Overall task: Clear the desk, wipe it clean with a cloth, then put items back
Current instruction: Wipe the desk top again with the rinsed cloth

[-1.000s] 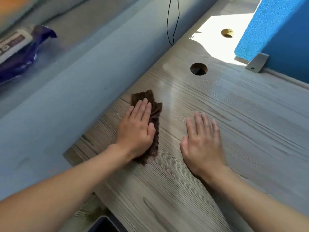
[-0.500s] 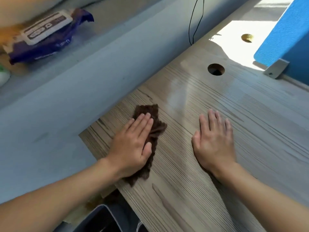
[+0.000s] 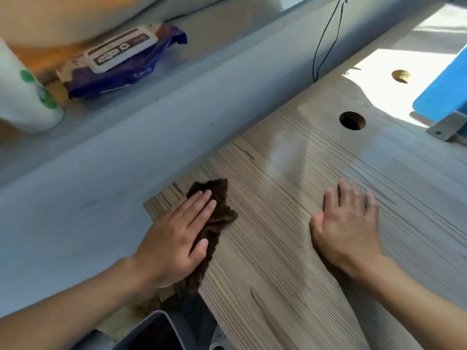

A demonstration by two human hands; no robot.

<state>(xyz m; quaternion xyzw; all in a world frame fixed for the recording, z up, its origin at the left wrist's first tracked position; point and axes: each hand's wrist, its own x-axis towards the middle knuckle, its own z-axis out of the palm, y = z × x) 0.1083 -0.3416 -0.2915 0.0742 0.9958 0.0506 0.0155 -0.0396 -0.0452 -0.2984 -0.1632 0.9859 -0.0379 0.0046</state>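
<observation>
A dark brown cloth (image 3: 219,213) lies crumpled on the wood-grain desk (image 3: 290,248) near its left front corner. My left hand (image 3: 177,236) presses flat on the cloth with straight fingers; the cloth's lower end hangs past the desk's front edge. My right hand (image 3: 348,228) rests flat on the bare desk to the right of the cloth, fingers straight and a hand's width or more away from it.
A grey ledge (image 3: 177,102) runs along the desk's left side; on it lie a purple wipes pack (image 3: 121,61) and a white bottle (image 3: 22,97). A black cable (image 3: 326,39) hangs at the back. A round cable hole (image 3: 352,120) and a blue divider (image 3: 444,89) sit far right.
My left hand has dragged the cloth toward me along the desk's left edge, down to the front corner. The right hand has stayed flat on the desk. The view has shifted left.
</observation>
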